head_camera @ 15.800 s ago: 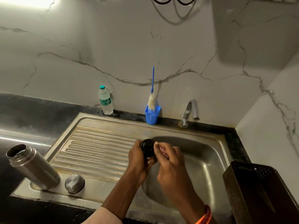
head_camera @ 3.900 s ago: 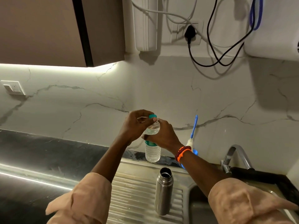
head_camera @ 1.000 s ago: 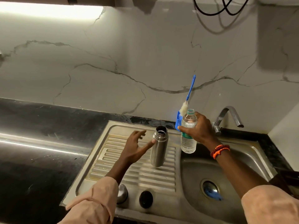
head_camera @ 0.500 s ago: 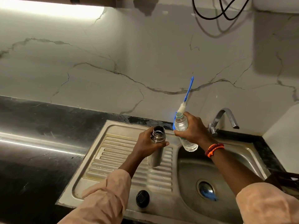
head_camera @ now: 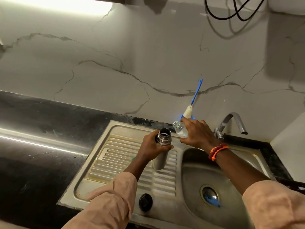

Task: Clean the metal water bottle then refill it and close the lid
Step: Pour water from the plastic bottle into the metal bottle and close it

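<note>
Refill about to begin: left hand (head_camera: pixel 151 148) now wrapped around the open metal water bottle (head_camera: pixel 161 146), upright on the sink's drainboard (head_camera: pixel 115 156); right hand (head_camera: pixel 197 134), grip pinching the uncapped plastic bottle (head_camera: pixel 180 130), freshly tipped toward its mouth. Black lid (head_camera: pixel 145 202) waiting near the front rim.

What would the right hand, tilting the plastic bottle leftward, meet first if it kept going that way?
Probably the metal bottle: the plastic bottle in the right hand aims at its open mouth, held by the left hand; depth unclear.
</note>
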